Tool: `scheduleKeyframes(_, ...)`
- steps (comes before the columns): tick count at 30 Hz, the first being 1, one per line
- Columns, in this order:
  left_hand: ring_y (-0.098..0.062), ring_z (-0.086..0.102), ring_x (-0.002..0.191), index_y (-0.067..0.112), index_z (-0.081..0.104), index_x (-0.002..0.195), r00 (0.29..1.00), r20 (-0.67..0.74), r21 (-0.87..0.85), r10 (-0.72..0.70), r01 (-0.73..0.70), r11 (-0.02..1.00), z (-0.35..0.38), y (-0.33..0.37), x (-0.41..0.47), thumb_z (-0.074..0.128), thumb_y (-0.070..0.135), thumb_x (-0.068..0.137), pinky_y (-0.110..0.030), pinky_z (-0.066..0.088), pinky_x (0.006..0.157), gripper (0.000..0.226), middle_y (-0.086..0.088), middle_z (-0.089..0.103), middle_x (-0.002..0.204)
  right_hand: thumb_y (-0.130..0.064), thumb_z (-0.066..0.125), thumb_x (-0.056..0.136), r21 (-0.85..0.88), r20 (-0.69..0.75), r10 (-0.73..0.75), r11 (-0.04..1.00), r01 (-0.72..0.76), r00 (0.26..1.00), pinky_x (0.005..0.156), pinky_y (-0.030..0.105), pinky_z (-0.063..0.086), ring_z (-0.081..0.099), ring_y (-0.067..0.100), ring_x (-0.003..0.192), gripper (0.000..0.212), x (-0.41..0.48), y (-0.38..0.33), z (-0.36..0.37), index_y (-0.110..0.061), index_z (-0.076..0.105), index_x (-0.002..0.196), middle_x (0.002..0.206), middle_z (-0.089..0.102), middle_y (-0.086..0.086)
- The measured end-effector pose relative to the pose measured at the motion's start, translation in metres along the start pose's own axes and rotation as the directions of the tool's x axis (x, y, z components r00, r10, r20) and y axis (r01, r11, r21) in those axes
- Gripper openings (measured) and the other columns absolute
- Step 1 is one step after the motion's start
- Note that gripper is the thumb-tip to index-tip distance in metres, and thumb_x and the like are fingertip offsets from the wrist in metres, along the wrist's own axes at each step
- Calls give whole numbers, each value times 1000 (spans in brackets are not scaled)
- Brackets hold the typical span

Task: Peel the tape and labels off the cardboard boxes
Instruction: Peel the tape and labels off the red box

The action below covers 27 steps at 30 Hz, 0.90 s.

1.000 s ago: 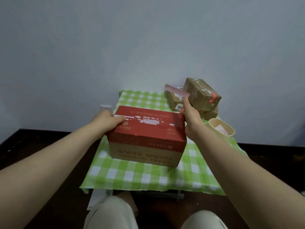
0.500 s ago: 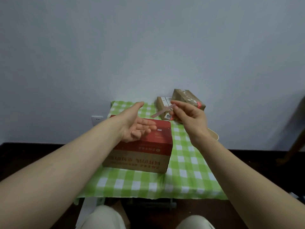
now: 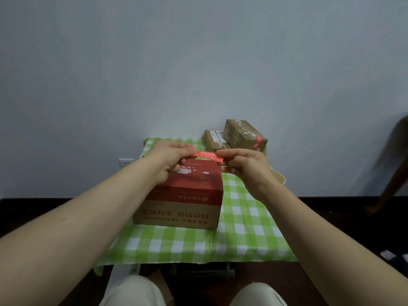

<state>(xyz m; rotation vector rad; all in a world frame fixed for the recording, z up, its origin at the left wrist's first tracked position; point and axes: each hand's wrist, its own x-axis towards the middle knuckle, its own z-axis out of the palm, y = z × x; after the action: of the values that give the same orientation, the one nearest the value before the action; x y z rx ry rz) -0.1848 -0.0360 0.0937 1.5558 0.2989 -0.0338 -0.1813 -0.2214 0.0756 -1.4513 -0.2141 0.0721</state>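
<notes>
A green checked tablecloth (image 3: 242,239) is covering the table, and a red-topped cardboard box (image 3: 189,195) is sitting near its middle. Two small brown boxes (image 3: 242,134) are leaning together at the far right corner. Above the big box's far edge, the left hand (image 3: 171,159) and right hand (image 3: 247,164) are each pinching one end of a red tape strip (image 3: 207,156), holding it stretched between curled fingers.

Big box (image 3: 183,195) mid-table (image 3: 242,239); two small boxes (image 3: 234,138) behind right; tape strip (image 3: 206,156) above.
</notes>
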Motion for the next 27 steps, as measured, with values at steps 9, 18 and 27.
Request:
scheduleKeyframes(9,-6,46,41,2,68,95,996,-7,250,90,-86,964,5,2,13,76,4,74,-14,34,33,23,-6,61,66,8,69,76,21,-140,144,990,-142,980,56,22,58,65,15,52,13,17,1,2,4,62,87,71,64,16)
scheduleKeyframes(18,-3,42,37,3,62,84,991,56,280,-119,99,955,8,-5,39,63,-1,85,-11,28,27,5,-7,56,67,4,72,74,-269,-194,224,924,-272,955,52,25,58,63,21,55,8,40,8,7,2,65,75,72,66,17)
scheduleKeyframes(27,-9,36,49,11,62,74,983,26,344,-183,163,925,8,-13,66,69,9,82,-10,23,31,11,-5,51,66,9,68,76,-274,-181,278,907,-319,944,47,21,56,61,20,56,6,55,12,5,8,64,79,70,62,15)
